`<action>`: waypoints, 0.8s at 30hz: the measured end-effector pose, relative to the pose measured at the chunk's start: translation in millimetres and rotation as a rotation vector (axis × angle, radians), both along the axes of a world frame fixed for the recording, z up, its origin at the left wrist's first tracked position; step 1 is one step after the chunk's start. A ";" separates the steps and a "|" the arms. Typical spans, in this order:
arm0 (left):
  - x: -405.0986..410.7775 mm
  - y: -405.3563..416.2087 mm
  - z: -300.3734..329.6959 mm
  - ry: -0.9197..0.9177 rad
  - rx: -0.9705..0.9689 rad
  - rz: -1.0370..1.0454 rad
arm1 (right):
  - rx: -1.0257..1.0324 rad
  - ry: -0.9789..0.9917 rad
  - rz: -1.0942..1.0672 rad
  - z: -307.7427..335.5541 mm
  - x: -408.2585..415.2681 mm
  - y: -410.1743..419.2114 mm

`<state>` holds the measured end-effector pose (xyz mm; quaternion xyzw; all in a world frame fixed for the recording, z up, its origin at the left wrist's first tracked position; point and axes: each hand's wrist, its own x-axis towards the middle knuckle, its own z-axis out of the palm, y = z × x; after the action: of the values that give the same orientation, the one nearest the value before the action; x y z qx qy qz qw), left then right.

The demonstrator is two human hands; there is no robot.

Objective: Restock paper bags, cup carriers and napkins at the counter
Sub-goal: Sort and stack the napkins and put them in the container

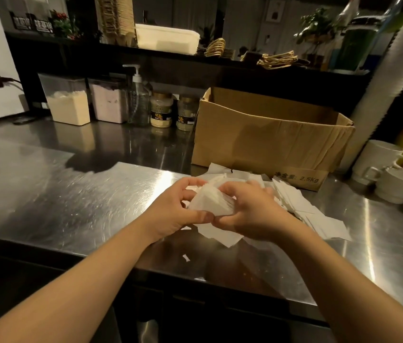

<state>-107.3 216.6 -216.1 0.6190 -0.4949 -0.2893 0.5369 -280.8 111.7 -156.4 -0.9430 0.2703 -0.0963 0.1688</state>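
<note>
Your forearms reach in from the bottom edge, and both hands meet over the steel counter (76, 194) around one wad of white napkins (210, 199). Your left hand (170, 209) curls round the stack's left side with the thumb pressed along its lower edge; your right hand (252, 209) wraps the right side, fingers over the top. The stack looks uneven and fanned, so I judge you are squaring it up and have not placed it anywhere yet.

More loose napkins (319, 216) lie spread on the counter just beside your right hand, running toward the open cardboard box (264, 134) behind them. What the box holds cannot be seen from here.

As for progress, the napkin part seems to be mid-way at best: one bundle in hand, a scatter left to gather. On the upper shelf stands a tall stack of what look like pulp cup carriers (116, 18), and further right lie brown bundles (277, 59) that may be paper bags. Whether those two are already restocked, you cannot tell from this view.
</note>
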 end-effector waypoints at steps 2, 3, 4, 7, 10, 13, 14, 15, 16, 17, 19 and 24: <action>-1.8 1.4 1.9 0.049 -0.053 0.011 | 0.122 -0.094 0.046 -0.2 7.4 2.1; -2.2 1.7 2.0 0.083 -0.071 0.016 | 0.224 -0.182 0.046 -1.8 8.2 2.8; -2.1 1.8 1.3 0.106 -0.071 0.019 | 0.342 -0.296 0.038 -3.6 7.1 4.0; 0.7 0.2 -3.8 0.140 0.021 -0.015 | 0.718 -0.621 0.024 -12.5 -4.0 8.1; 2.8 -2.9 -5.9 0.090 0.059 -0.007 | 0.798 -0.721 -0.026 -26.7 -18.1 1.1; 4.0 -5.6 -8.4 -0.105 0.057 0.062 | 0.635 -0.536 -0.074 -38.4 -27.3 -7.4; 4.2 -6.4 -9.2 -0.140 0.056 0.077 | 0.589 -0.476 -0.085 -41.8 -28.4 -8.9; 3.8 -7.2 -9.7 -0.152 0.057 0.078 | 0.562 -0.441 -0.092 -44.6 -28.8 -10.5; 2.8 -7.2 -10.0 -0.150 0.061 0.064 | 0.560 -0.425 -0.091 -46.5 -28.8 -11.4; 2.0 -7.4 -9.8 -0.143 0.067 0.041 | 0.569 -0.412 -0.079 -47.5 -29.2 -12.4; 1.6 -6.7 -8.5 -0.133 0.087 -0.003 | 0.599 -0.386 -0.039 -49.1 -29.3 -12.2; 2.8 -7.3 -9.2 -0.122 0.131 -0.058 | 0.235 -0.221 -0.233 -55.0 -28.9 -6.8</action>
<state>-104.6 209.4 -225.3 0.6547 -0.5245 -0.2980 0.4555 -309.7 104.8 -211.4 -0.8628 0.3670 -0.1858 0.2940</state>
